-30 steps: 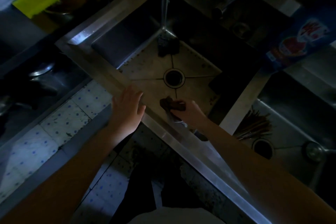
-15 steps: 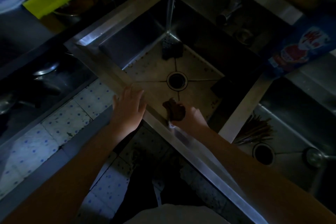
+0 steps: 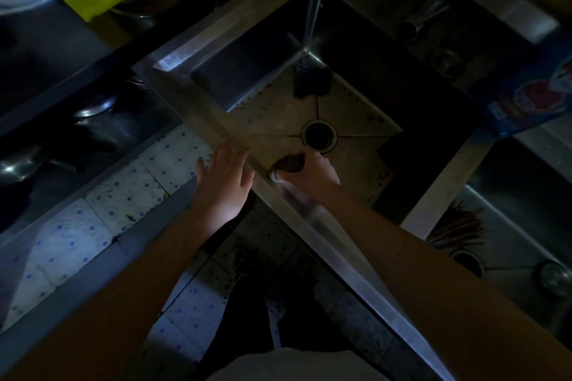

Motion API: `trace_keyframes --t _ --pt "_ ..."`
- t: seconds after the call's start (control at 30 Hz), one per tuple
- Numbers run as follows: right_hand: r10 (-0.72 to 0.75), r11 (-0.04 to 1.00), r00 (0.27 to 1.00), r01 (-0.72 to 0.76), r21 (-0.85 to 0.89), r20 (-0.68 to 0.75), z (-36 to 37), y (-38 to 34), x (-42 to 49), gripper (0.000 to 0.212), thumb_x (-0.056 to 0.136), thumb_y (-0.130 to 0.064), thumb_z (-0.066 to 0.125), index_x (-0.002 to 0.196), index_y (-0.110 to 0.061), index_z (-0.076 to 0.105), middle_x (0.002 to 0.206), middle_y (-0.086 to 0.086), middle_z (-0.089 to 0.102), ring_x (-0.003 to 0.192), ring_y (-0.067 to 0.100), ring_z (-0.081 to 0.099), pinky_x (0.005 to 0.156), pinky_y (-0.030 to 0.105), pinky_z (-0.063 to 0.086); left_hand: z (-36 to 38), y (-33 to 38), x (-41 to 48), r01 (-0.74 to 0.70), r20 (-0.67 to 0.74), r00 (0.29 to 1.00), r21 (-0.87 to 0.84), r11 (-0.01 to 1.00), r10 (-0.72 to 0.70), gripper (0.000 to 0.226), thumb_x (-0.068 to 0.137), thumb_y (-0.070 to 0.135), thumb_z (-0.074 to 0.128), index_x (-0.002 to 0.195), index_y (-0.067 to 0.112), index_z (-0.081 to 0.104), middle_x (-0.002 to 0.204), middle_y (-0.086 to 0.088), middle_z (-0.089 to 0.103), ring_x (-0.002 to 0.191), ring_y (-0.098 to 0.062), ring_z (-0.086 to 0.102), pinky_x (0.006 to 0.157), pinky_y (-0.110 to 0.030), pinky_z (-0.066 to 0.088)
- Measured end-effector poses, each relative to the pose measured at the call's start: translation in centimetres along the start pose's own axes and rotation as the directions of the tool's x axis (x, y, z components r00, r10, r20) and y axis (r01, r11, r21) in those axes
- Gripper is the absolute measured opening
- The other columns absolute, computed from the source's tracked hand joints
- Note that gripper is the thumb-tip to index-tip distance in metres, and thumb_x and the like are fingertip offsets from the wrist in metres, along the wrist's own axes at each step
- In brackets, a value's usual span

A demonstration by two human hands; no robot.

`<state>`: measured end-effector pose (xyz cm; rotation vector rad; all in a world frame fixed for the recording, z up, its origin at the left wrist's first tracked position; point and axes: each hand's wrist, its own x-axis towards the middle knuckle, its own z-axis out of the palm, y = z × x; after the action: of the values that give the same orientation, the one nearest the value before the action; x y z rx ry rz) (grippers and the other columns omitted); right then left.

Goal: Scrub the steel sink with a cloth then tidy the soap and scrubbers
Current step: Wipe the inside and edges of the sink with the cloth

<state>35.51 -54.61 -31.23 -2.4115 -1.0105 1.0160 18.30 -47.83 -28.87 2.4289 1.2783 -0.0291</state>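
Sensibly, the right hand (image 3: 312, 175) gripped the dark cloth (image 3: 291, 163) low against the near wall of the sink (image 3: 272, 108), left hand (image 3: 224, 184) spread flat on the rim (image 3: 192, 108); firm short strokes toward the drain (image 3: 318, 136) seemed best.

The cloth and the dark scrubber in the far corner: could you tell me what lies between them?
In the head view, the drain lies between the cloth and scrubber.

Right hand (image 3: 312, 176) gripping cloth (image 3: 291, 163) in sink (image 3: 278, 108)
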Motion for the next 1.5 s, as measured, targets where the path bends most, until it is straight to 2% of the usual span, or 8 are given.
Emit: trace_keyframes --t 0.2,0.37,0.5,0.73,0.9,1.17,1.33,1.5 --pt "-0.046 0.999 0.986 0.043 0.022 0.159 -1.4 3.4 -1.0 0.049 0.06 -0.038 0.079 0.098 -0.023 0.052 0.078 -0.014 0.055 0.075 0.007 0.058 0.06 0.015 0.046 0.3 1.1 -0.1 -0.017 0.028 0.999 0.034 0.999 0.016 0.045 0.094 0.032 0.046 0.137 0.019 0.039 0.149 -0.014 0.028 0.137 -0.029 0.028 0.108 -0.054 0.016" --pt "-0.055 0.998 0.987 0.051 0.029 0.15 -2.1 6.0 -2.7 0.058 0.064 -0.035 0.08 0.112 -0.019 0.051 0.078 -0.017 0.052 0.073 0.001 0.055 0.058 0.01 0.04 0.2 1.6 -0.1 0.013 0.058 0.998 0.051 0.999 -0.016 0.047 0.095 0.034 0.043 0.14 0.023 0.034 0.151 -0.011 0.024 0.139 -0.025 0.022 0.11 -0.051 0.014" --pt "0.002 0.997 0.992 0.007 -0.078 0.123 -1.4 5.1 -2.4 0.043 0.064 -0.047 0.075 0.09 -0.021 0.052 0.075 -0.009 0.059 0.066 0.002 0.059 0.051 0.012 0.042 -0.4 1.6 0.1 0.049 0.077 0.996 0.033 0.998 -0.051 0.047 0.096 0.036 0.039 0.141 0.024 0.032 0.149 -0.01 0.025 0.139 -0.023 0.02 0.111 -0.05 0.011" --pt "0.141 0.99 0.986 -0.138 -0.039 0.084 0.0 0.4 -0.4 0.083 0.05 -0.073 0.063 0.108 -0.014 0.058 0.096 0.0 0.064 0.09 0.021 0.063 0.077 0.034 0.056 -2.0 -0.1 0.4 0.069 0.059 0.996 0.01 0.998 -0.069 0.044 0.097 0.034 0.039 0.139 0.023 0.033 0.152 -0.007 0.022 0.141 -0.022 0.017 0.112 -0.051 0.01" --pt "0.177 0.98 0.982 -0.169 -0.101 0.071 1.0 -2.0 0.6 0.078 0.062 -0.081 0.052 0.105 -0.016 0.054 0.092 0.0 0.063 0.081 0.021 0.062 0.061 0.027 0.048 -2.7 -1.1 1.1 0.073 0.073 0.994 0.026 0.997 -0.075 0.047 0.098 0.035 0.037 0.142 0.023 0.03 0.153 -0.007 0.022 0.142 -0.021 0.015 0.113 -0.049 0.009" --pt "0.119 0.988 0.98 -0.132 0.076 0.16 -0.3 0.9 1.4 0.031 0.087 -0.031 0.057 0.105 -0.006 0.061 0.091 0.011 0.063 0.081 0.025 0.061 0.065 0.031 0.047 -1.7 -0.1 1.6 0.05 0.099 0.994 0.015 0.999 -0.052 0.049 0.096 0.037 0.038 0.142 0.024 0.027 0.152 -0.01 0.023 0.141 -0.024 0.017 0.113 -0.052 0.01" --pt "0.07 0.988 0.986 -0.09 0.126 0.153 -0.8 3.2 0.2 0.011 0.084 -0.022 0.06 0.093 -0.016 0.057 0.085 0.005 0.061 0.079 0.021 0.059 0.061 0.027 0.043 -1.0 1.1 1.3 0.047 0.115 0.992 0.046 0.998 -0.052 0.05 0.097 0.038 0.035 0.144 0.025 0.023 0.154 -0.01 0.016 0.143 -0.023 0.012 0.113 -0.052 0.008" --pt "0.007 0.996 0.971 -0.028 0.086 0.237 -2.2 5.4 -1.4 0.01 0.087 -0.016 0.058 0.084 -0.007 0.061 0.073 0.007 0.057 0.065 0.018 0.052 0.057 0.023 0.038 -0.1 3.0 0.2 0.048 0.125 0.991 0.042 0.998 -0.052 0.05 0.098 0.038 0.034 0.145 0.025 0.023 0.155 -0.01 0.012 0.143 -0.022 0.009 0.112 -0.051 0.008"
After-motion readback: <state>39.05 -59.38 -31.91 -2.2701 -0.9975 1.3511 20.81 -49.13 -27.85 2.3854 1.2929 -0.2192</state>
